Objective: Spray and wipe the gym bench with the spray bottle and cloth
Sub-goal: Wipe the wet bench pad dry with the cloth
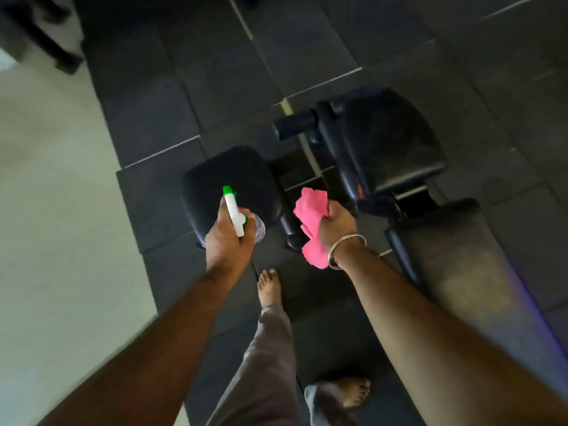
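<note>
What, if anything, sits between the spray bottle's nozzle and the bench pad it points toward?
Nothing visible. The left hand holds the spray bottle above the small black pad, with only open air between. The right hand keeps the pink cloth off to the side.

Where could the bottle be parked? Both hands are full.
Bare spots: the small black pad beneath the spray bottle, and the long bench pad right of the pink cloth. The frame between them is crowded.
</note>
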`<action>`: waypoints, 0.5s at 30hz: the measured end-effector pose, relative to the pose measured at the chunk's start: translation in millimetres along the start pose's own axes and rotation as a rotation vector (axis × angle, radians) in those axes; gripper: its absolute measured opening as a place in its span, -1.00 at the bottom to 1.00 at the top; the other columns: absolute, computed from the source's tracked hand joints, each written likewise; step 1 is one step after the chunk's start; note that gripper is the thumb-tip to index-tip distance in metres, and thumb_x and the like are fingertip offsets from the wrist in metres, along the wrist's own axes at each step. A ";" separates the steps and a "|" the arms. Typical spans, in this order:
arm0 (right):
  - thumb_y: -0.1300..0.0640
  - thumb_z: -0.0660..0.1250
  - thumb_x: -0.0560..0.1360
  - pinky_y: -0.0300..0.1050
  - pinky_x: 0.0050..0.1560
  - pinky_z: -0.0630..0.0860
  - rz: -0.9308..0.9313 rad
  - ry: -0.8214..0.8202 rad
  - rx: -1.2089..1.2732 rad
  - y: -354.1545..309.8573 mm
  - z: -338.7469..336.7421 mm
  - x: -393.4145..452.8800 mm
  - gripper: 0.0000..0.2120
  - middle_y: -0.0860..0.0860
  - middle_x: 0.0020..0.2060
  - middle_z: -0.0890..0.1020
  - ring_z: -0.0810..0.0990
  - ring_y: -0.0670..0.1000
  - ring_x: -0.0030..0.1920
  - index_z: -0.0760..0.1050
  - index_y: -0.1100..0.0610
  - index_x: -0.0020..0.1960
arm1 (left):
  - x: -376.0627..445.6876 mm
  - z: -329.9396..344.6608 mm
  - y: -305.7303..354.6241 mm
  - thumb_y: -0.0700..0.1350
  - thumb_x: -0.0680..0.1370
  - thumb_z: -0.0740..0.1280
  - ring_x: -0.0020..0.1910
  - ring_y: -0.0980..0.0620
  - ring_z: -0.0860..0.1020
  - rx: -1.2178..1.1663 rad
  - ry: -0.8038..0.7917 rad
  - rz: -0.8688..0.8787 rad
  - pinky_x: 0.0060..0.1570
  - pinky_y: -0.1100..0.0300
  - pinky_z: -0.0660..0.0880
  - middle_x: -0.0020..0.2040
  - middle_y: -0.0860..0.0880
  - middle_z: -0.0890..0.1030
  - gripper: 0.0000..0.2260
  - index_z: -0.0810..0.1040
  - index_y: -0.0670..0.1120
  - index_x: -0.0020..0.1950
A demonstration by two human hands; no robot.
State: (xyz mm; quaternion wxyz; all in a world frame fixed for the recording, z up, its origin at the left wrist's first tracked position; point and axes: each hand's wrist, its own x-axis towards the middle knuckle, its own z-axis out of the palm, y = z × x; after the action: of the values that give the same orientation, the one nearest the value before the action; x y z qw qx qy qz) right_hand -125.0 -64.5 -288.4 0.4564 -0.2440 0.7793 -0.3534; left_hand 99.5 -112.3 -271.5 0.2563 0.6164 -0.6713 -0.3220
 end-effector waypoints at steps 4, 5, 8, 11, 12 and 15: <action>0.22 0.22 0.56 -0.11 0.10 0.63 -0.139 0.062 -0.198 -40.6 71.9 47.0 -0.64 0.06 0.02 0.70 0.68 0.18 0.10 0.57 0.07 0.31 | 42.3 -31.0 -63.9 0.10 0.63 0.37 -0.08 0.17 0.58 0.056 0.067 -0.145 0.05 0.24 0.51 -0.05 0.30 0.57 -0.63 0.44 0.10 0.42; 0.28 0.22 0.57 -0.02 0.23 0.60 -0.209 0.114 -0.268 -48.7 86.5 57.2 -0.59 0.10 0.12 0.70 0.66 0.20 0.18 0.54 0.06 0.37 | 52.5 -36.1 -74.3 0.07 0.64 0.39 -0.07 0.10 0.56 0.051 0.089 -0.173 0.07 0.16 0.51 -0.04 0.27 0.56 -0.63 0.40 0.13 0.42; 0.37 0.23 0.58 0.04 0.47 0.44 -0.456 0.164 -0.447 -60.2 128.8 85.6 -0.50 0.09 0.32 0.65 0.58 0.15 0.34 0.48 0.11 0.48 | 80.2 -46.9 -93.3 0.08 0.62 0.35 -0.18 0.26 0.55 0.013 0.122 -0.235 0.06 0.19 0.44 -0.15 0.41 0.56 -0.68 0.34 0.26 0.32; 0.38 0.23 0.60 0.12 0.56 0.32 -0.533 -0.069 -0.681 -49.8 172.4 111.7 -0.50 0.17 0.46 0.53 0.45 0.22 0.50 0.42 0.21 0.53 | 103.0 -46.5 -105.1 0.03 0.65 0.35 -0.12 0.31 0.54 -0.042 0.144 -0.244 0.05 0.17 0.50 -0.08 0.48 0.59 -0.67 0.39 0.14 0.39; 0.36 0.22 0.62 0.12 0.58 0.27 -0.517 -0.171 -0.760 -42.1 186.8 118.6 -0.49 0.15 0.52 0.47 0.39 0.20 0.55 0.39 0.20 0.56 | 110.3 -44.4 -107.8 0.00 0.66 0.35 -0.08 0.26 0.54 -0.058 0.154 -0.247 0.07 0.12 0.54 -0.06 0.41 0.61 -0.65 0.41 0.07 0.42; 0.28 0.24 0.63 0.08 0.65 0.13 -0.392 -0.475 -1.003 -7.6 226.1 132.2 -0.38 0.09 0.66 0.22 0.15 0.15 0.67 0.19 0.11 0.66 | 128.6 -36.6 -115.3 -0.03 0.67 0.35 0.07 -0.04 0.66 -0.086 0.142 -0.276 0.15 0.02 0.58 0.07 0.24 0.63 -0.60 0.42 0.00 0.50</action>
State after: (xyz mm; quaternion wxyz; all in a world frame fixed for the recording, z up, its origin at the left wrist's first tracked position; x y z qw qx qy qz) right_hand 13.9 -236.5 -429.2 0.3736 -0.6420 0.6681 0.0451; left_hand 189.0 -248.0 -340.3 0.2826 0.7124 -0.5460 -0.3384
